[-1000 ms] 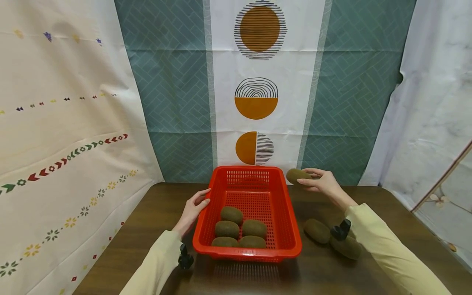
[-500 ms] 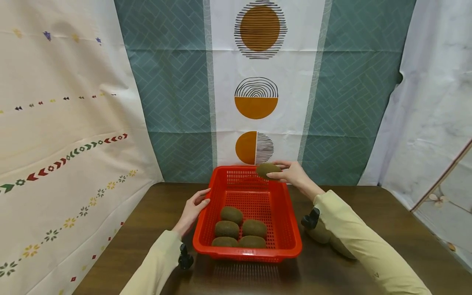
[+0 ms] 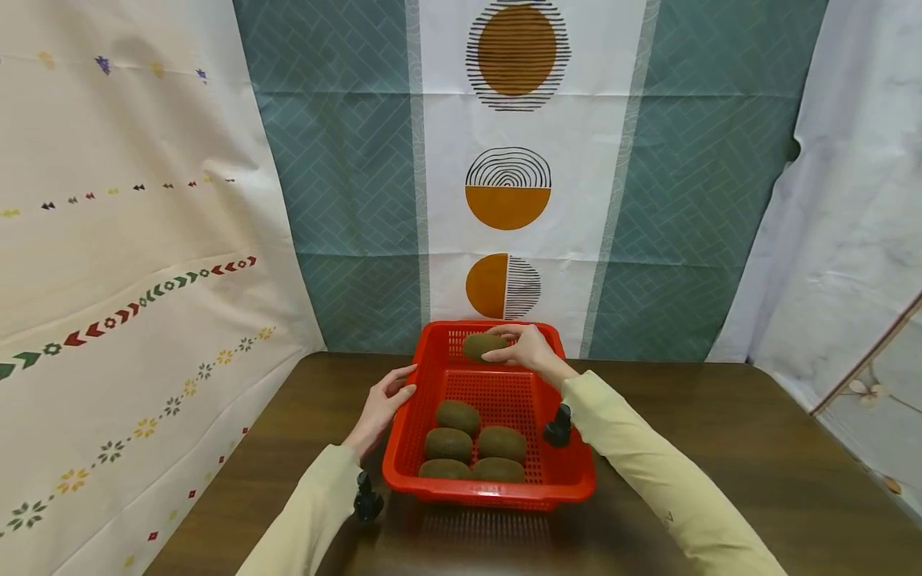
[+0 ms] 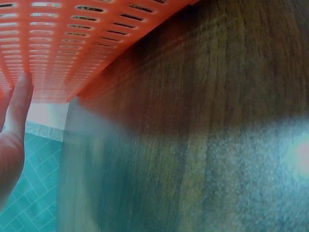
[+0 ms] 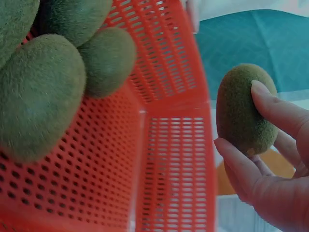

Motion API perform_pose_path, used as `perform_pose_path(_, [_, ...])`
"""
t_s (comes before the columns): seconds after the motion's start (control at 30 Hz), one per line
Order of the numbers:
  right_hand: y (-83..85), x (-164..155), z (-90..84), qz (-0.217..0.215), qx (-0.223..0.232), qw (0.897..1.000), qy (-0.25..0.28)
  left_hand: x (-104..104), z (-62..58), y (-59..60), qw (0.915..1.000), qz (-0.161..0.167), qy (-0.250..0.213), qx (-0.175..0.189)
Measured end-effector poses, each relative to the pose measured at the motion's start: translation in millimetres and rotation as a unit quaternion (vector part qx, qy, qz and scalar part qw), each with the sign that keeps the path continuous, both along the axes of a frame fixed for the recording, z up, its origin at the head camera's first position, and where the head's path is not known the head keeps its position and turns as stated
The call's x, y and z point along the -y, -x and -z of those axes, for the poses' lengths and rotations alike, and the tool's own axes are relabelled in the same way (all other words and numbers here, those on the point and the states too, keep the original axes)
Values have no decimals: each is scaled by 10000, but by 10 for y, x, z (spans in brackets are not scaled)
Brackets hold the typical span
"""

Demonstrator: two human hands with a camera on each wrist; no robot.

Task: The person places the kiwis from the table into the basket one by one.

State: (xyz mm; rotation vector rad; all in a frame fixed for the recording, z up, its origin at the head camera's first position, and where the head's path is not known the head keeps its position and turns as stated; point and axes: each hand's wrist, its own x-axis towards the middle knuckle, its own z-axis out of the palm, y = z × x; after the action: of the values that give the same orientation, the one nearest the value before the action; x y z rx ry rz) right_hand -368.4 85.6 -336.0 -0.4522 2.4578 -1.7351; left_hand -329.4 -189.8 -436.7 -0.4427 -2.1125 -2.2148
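Kiwi (image 3: 481, 346), pinched in your right hand (image 3: 524, 349) above the basket (image 3: 421, 400), could bruise if dropped; your flat left hand (image 3: 382, 406) steadies the rim.

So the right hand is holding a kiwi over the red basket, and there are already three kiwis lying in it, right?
Not quite: the head view shows four kiwis lying in the red basket, not three. The rest holds: the right hand holds a kiwi over the basket's far end.

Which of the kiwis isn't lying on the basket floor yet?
The kiwi gripped by the right hand, held above the far end of the red basket. The other four kiwis lie clustered at its near end.
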Motion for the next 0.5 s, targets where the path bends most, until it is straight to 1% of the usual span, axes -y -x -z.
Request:
perform_pose_path(0.17, [86, 122, 166, 55, 214, 9998, 2, -10, -13, 4, 10000, 6, -5, 3])
perform_pose_path(0.37, [139, 234, 397, 57, 307, 9995, 58, -6, -5, 14, 10000, 7, 13, 12])
perform_pose_path(0.5, [157, 304, 541, 177, 336, 9993, -37, -7, 2, 4, 10000, -52, -11, 51])
